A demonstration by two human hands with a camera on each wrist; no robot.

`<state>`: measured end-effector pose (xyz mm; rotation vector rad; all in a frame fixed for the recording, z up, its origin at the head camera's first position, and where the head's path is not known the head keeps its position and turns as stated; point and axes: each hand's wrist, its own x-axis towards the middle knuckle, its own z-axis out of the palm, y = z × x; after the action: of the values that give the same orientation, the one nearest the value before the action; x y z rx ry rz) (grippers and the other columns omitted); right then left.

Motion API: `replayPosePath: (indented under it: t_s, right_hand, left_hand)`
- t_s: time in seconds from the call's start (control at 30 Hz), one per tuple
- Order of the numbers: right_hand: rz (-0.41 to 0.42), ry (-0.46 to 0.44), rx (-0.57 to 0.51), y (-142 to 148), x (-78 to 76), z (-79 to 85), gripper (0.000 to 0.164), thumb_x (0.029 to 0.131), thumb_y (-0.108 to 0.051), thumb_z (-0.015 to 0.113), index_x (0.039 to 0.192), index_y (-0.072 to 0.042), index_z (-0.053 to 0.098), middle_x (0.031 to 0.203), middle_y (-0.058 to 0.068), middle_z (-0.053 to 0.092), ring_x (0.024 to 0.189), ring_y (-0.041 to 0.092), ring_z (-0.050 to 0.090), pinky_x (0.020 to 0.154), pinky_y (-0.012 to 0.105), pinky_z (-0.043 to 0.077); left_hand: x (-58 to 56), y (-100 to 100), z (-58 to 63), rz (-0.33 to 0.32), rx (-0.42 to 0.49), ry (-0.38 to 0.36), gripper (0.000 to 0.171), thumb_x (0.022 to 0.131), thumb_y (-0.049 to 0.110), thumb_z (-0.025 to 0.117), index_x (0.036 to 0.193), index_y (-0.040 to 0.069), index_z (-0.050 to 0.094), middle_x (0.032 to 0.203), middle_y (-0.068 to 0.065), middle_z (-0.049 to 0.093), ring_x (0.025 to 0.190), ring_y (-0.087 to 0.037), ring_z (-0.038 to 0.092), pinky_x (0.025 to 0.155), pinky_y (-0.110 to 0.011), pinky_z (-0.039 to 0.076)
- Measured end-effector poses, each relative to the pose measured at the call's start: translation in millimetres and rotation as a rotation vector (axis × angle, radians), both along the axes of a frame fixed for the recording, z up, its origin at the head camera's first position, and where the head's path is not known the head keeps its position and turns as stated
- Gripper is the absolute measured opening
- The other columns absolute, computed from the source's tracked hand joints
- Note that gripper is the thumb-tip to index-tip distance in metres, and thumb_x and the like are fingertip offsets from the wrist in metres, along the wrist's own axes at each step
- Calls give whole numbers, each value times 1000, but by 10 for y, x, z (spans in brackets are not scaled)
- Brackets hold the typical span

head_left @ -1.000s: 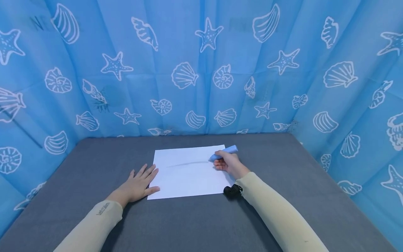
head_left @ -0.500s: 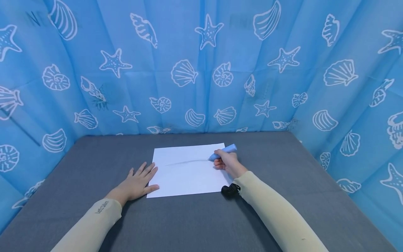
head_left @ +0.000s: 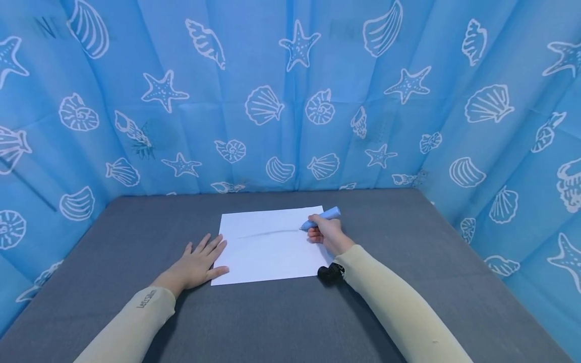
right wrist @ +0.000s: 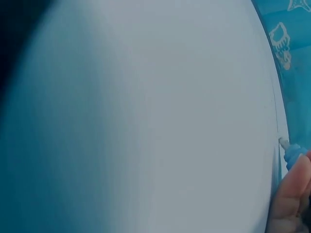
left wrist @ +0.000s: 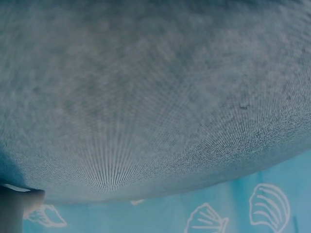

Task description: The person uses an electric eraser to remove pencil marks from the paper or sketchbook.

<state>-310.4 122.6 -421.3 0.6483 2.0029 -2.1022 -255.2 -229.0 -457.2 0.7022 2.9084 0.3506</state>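
A white sheet of paper (head_left: 268,257) lies in the middle of the table. Spread flat, my left hand (head_left: 195,265) has its fingertips and thumb over the sheet's left edge. My right hand (head_left: 330,234) pinches a thick light-blue pen (head_left: 332,213) above the paper's right part, its blunt end pointing up and right. From the pen's tip a faint grey line (head_left: 268,233) runs leftward across the sheet. In the right wrist view, the pen's pale tip and blue collar (right wrist: 294,154) show at the right edge, down at the paper. A bit of left finger (left wrist: 33,200) shows in the left wrist view.
Dark grey cloth covers the table (head_left: 254,322). Behind it and along both sides hangs a blue curtain (head_left: 290,131) with white shells and starfish. A small black device (head_left: 330,274) sits under the right wrist, overlapping the sheet's near right corner.
The whole head view has shifted slightly. Both hands, the pen and the paper keep nearly the same positions relative to each other.
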Motion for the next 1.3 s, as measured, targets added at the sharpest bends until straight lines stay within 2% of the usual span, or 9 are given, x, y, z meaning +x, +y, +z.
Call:
replayPosePath:
  t_s: [0.17, 0.27, 0.5, 0.63, 0.87, 1.3]
  right_hand:
    - [29, -1, -3, -21, -6, 4, 24, 91, -20, 66, 81, 1, 61, 59, 5, 57, 46, 9, 54, 48, 22, 50]
    - [17, -4, -3, -5, -12, 12, 24, 91, -20, 66, 82, 1, 61, 60, 5, 57, 47, 9, 54, 49, 22, 50]
    - [20, -9, 1, -21, 0, 15, 24, 90, -19, 66, 78, 0, 60, 58, 4, 56, 45, 9, 53, 46, 22, 50]
    - [-6, -3, 11, 9, -9, 12, 24, 91, -20, 66, 80, 1, 61, 58, 5, 56, 45, 9, 54, 47, 22, 50]
    - [4, -9, 13, 2, -8, 12, 24, 91, -21, 67, 82, 1, 61, 60, 5, 57, 47, 10, 55, 49, 23, 51]
    - [34, -5, 9, 32, -1, 7, 24, 91, -20, 67, 80, 1, 61, 58, 5, 57, 46, 9, 54, 48, 23, 51]
  left_hand:
    - [20, -4, 17, -4, 10, 6, 88, 92, 69, 41, 154, 8, 25, 160, -14, 18, 145, -43, 7, 106, -72, 1]
    - [18, 1, 13, -5, 13, 11, 87, 92, 68, 41, 154, 8, 26, 160, -14, 19, 145, -43, 7, 105, -72, 1]
    - [62, 25, 94, -15, 3, -6, 86, 94, 66, 41, 154, 6, 24, 160, -16, 17, 145, -45, 6, 105, -73, 1]
    - [20, 18, 30, -13, 3, -4, 88, 93, 69, 39, 154, 8, 24, 161, -14, 16, 145, -44, 5, 105, -73, 0]
    - [2, 8, -23, -7, 8, 17, 87, 92, 68, 41, 154, 8, 26, 160, -14, 19, 145, -44, 7, 105, -73, 1]
    - [16, 2, -1, -15, 13, 10, 86, 94, 66, 41, 154, 8, 24, 160, -15, 17, 145, -44, 6, 105, -73, 1]
